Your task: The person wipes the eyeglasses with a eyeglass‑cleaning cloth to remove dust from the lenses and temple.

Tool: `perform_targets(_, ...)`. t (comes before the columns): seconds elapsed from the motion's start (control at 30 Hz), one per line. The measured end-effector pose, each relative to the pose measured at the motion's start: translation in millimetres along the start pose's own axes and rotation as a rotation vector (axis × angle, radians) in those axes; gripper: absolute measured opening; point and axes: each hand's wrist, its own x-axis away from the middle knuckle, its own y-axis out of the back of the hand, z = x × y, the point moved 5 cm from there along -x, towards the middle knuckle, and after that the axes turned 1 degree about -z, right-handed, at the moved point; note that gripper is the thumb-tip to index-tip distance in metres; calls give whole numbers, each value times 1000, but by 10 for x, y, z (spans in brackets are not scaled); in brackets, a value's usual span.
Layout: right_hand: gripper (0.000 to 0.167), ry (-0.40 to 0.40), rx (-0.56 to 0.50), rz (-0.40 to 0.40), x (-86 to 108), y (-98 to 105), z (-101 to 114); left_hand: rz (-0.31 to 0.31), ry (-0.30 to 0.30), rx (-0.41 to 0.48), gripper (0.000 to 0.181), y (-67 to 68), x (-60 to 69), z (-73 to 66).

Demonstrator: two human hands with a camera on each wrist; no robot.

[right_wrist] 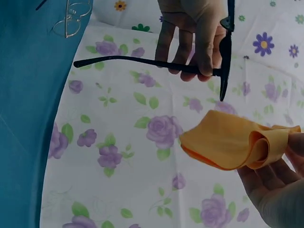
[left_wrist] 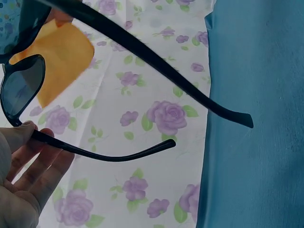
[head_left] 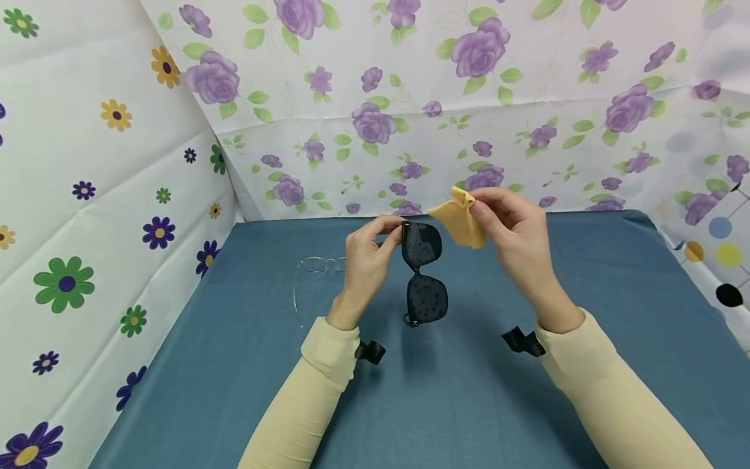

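Black sunglasses hang on end above the table, one dark lens over the other, with spots on the lenses. My left hand pinches them by the hinge end of one temple arm, thumb against fingers. In the left wrist view both temple arms of the sunglasses stand unfolded. To the right, my right hand pinches a bunched yellow-orange cloth between thumb and fingers. The cloth hangs near the upper lens; in the right wrist view a gap separates it from the frame.
Thin wire-rimmed eyeglasses lie on the blue-covered table, partly hidden behind my left hand. A white sheet with purple flowers stands at the back, another flowered sheet on the left. Black wrist mounts stick out from the sleeves.
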Motion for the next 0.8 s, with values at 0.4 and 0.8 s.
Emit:
perform_targets(0.4,31,339,339,356,144,-376,-22,6,-41,-31,15,-25,8,-50)
perform_targets(0.8,40,324,254,410,250,-305,-55,-37,-43,-36,15,20,32,-50)
